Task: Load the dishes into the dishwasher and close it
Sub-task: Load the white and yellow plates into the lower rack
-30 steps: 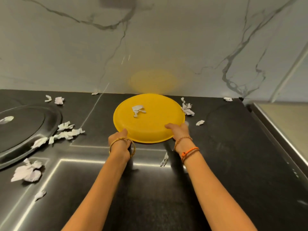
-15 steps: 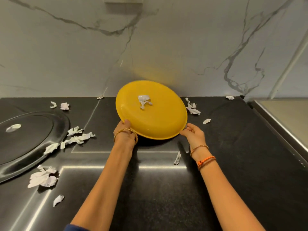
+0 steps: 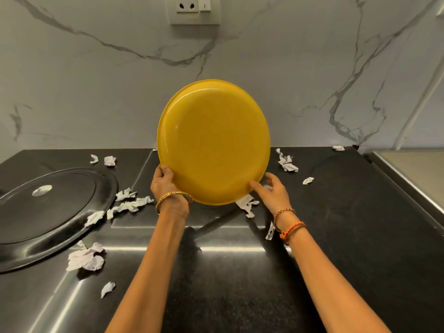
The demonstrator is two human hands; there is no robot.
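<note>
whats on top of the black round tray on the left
One small white paper scrap lies on the black tray. More scraps sit on the counter beside its rim. The tray's left part is out of frame.

No text, label, brand or number can be read anywhere; the wall socket (image 3: pixel 194 9) above the yellow plate (image 3: pixel 213 143) bears only its pin holes and a switch mark, no legible lettering.
</note>
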